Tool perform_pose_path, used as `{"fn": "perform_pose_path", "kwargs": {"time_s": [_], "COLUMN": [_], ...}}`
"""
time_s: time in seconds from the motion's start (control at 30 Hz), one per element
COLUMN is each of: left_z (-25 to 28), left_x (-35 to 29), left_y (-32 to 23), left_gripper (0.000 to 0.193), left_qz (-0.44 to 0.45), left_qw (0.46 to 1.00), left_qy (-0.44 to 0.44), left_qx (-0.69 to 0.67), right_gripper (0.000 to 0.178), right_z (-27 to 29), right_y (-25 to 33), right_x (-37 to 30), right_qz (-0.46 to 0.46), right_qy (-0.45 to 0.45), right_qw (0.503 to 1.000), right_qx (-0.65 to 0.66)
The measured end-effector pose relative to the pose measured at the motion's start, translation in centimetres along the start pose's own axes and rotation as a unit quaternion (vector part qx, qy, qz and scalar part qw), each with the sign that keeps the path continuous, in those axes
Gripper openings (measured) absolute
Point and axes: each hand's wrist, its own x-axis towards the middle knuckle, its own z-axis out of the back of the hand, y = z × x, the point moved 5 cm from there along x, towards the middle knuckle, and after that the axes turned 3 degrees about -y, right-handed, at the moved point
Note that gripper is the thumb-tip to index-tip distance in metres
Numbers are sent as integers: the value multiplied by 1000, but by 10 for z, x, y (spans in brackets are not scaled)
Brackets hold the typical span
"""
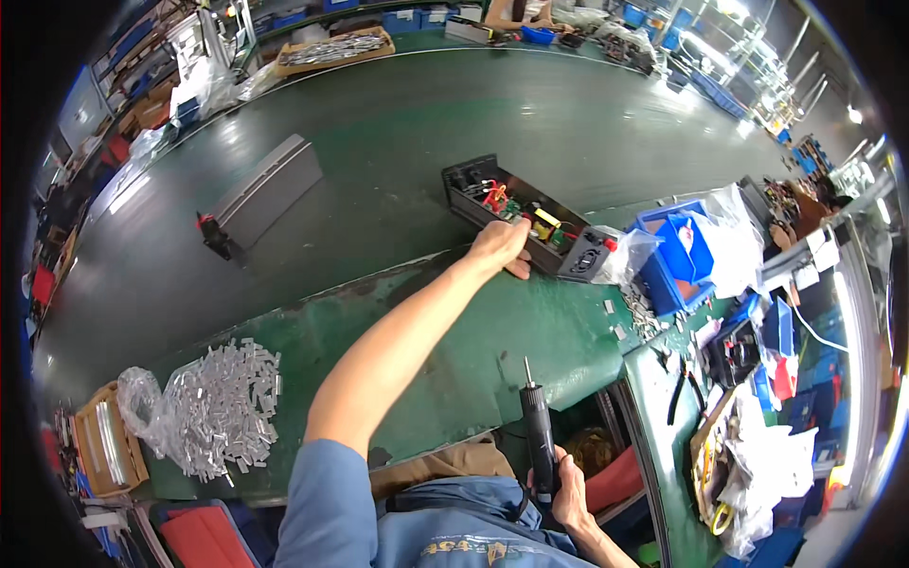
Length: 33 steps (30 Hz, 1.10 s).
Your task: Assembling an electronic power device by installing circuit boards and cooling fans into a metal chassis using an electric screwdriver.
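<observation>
My left hand (500,248) reaches out and grips the near long wall of an open black metal casing (473,201), its thumb over the edge. Inside the casing are a green circuit board, red wires and a yellow part (547,217); a fan grille shows on its right end. The casing lies slanted across the belt edge. Close to my body, my right hand (570,489) is closed around the lower part of a black electric screwdriver (537,426). Its bit points up and away from me, apart from the casing.
A grey closed casing (268,192) lies on the dark belt (379,114) at left. Many small silver metal pieces (227,407) spill from a plastic bag at near left. Blue bins (668,284), plastic bags and black-handled pliers (678,393) crowd the right side.
</observation>
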Motion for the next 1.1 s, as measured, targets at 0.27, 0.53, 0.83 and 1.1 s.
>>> {"fn": "perform_pose_path", "kwargs": {"time_s": [0.27, 0.53, 0.83, 1.1], "left_z": [85, 151, 157, 130], "left_x": [-92, -215, -282, -305], "left_y": [-42, -5, 34, -12], "left_gripper": [48, 53, 51, 45], "left_qz": [53, 67, 106, -354], "left_qw": [971, 890, 964, 731], "left_qy": [140, 161, 4, -5], "left_qx": [186, 420, 243, 583], "right_gripper": [78, 56, 40, 31], "right_z": [39, 55, 23, -21], "right_y": [-10, 56, 113, 99], "right_x": [-6, 44, 132, 79], "right_qz": [44, 57, 273, 411], "right_qy": [-71, -102, -173, -103], "right_qw": [993, 989, 839, 838], "right_qx": [89, -89, -438, -343]}}
